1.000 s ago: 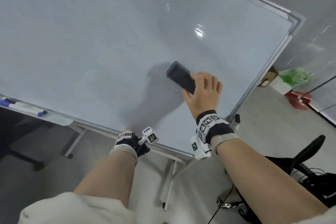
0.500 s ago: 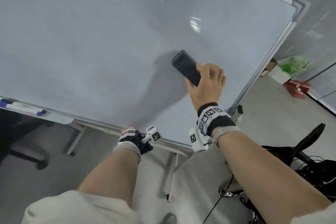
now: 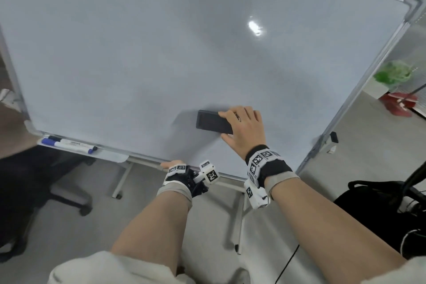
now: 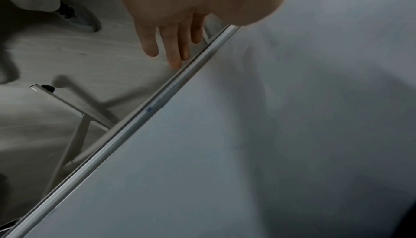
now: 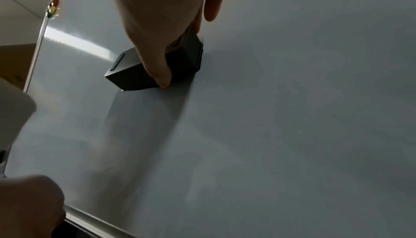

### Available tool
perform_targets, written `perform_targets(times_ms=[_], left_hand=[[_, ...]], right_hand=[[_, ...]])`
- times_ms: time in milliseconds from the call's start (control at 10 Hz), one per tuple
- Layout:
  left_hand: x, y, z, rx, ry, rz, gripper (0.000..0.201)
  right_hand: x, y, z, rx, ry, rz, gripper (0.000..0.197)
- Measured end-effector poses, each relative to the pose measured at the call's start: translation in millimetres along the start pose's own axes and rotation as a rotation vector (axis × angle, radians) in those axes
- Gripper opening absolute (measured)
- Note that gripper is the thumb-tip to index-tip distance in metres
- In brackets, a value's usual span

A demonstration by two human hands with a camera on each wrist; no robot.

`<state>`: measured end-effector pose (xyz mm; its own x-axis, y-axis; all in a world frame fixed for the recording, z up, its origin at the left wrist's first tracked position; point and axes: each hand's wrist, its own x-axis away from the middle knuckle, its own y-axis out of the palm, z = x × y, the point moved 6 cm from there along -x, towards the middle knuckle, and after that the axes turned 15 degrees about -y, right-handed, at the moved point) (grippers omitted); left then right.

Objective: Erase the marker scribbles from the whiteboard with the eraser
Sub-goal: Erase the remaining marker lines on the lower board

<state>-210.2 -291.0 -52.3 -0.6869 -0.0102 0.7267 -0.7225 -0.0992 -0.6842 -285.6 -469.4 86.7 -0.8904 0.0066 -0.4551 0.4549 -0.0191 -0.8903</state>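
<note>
Head view shows the right hand gripping the black rectangular block eraser flat against the white metal-framed whiteboard near its lower edge, long axis along that edge (left hand hangs loose-fingered, empty, beside the frame).

Bare forearms, black wrist straps with white tag-marked blocks, cream sleeves

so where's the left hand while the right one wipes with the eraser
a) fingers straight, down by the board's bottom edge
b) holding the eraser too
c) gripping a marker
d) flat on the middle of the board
a: the left hand hangs with straight fingers beside the bottom frame of the whiteboard, holding nothing, while the right hand alone grips the eraser.
</note>
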Motion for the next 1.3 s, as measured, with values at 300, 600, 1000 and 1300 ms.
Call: perform_targets(times_ms=[300,600,1000,1300], left_hand=[[-13.8,-73.9,-121.0,0.218,-0.116,0.111,0.065],[-39.3,-82.7,-225.7,1.28,-0.317,-0.07,0.033],[-84.5,-136.8,-267.5,1.583,-0.354,-0.199,0.032],[-149.4,-168.4,-268.4,1.648,-0.269,-0.435,0.03]], right_hand=[[-61.1,39.8,-101.5,-0.072,0.029,-0.114,0.054],[-87.8,106.3,-186.1,-0.135,-0.028,-0.414,0.058],[-103.2,163.7,-273.3,-0.185,-0.037,-0.609,0.047],[-123.7,178.4,-315.3,-0.204,0.229,-0.613,0.034]])
